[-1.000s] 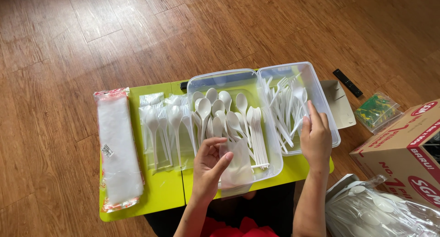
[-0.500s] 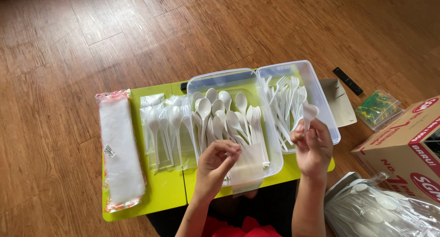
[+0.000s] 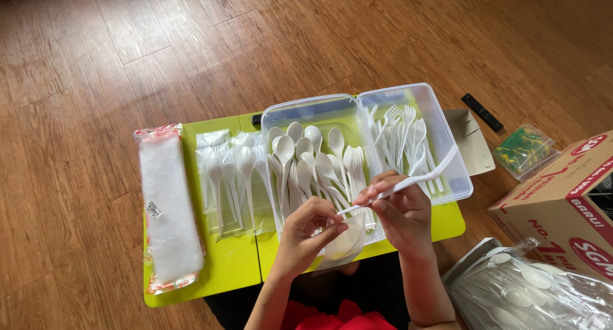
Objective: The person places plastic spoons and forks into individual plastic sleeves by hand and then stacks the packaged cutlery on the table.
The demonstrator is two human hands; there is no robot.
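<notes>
My right hand (image 3: 401,213) pinches a white plastic fork (image 3: 418,177) by its handle; the tines point up and right over the right tray. My left hand (image 3: 308,231) holds open a small clear plastic sleeve (image 3: 345,241) with a white spoon inside it, and the fork's handle end meets the sleeve's mouth. Both hands hover over the near edge of a clear tray of white spoons (image 3: 311,161). Beside it on the right is a clear tray of white forks (image 3: 399,135).
A yellow-green low table (image 3: 220,269) carries the trays, a row of sleeved cutlery sets (image 3: 230,177) and a long pack of white napkins (image 3: 167,209). On the wooden floor lie a cardboard box (image 3: 565,205), a bag of plastic cutlery (image 3: 530,292), a small green packet (image 3: 523,150) and a black remote (image 3: 482,112).
My right hand lifted a fork out of the right tray and brought it left to the sleeve. My left hand raised the sleeve from the spoon tray.
</notes>
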